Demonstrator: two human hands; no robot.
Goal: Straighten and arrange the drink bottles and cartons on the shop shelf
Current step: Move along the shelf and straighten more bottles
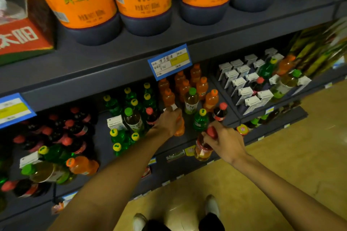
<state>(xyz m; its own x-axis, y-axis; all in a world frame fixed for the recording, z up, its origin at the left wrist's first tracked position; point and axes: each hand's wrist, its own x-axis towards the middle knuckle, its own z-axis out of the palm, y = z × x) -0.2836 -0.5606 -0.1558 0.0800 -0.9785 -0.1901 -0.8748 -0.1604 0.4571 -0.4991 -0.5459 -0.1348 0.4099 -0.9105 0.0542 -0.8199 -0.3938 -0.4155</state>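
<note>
left hand [169, 121]: over the middle of the shelf [120, 56]'s drinks tier, grip wrapped around the upper part of an orange bottle [179, 127]; its cap is hidden under the fingers

orange bottle: stands roughly upright on the shelf, long axis near vertical, just in front of the orange group [187, 84] at the back

right hand [223, 141]: at the front lip of the shelf, grip closed around the neck of a tea bottle [202, 149], just under its red cap [212, 132]

tea bottle: amber liquid, red label; hangs below the hand at the shelf edge, long axis tilted, base toward the person, cap toward the shelf; whether the base rests on the edge I cannot tell

key relation: the tea bottle is outside the rows; the open shelf floor lies beyond and left of it, between the green bottle [201, 121] and the orange bottle in the left hand

nearer hand: right hand carries the stray; left hand is deeper in, nearer the back rows

cola [219, 112]: just behind the right hand, upright, close to the likely path in

judgement: next move probably needs the tea bottle brought upright and pushed inward without knocking cola or green bottle

cartons [242, 82]: white, in rows on the right section, with a few stray bottles among them

left section: bottles lying on their sides, unsorted
</note>
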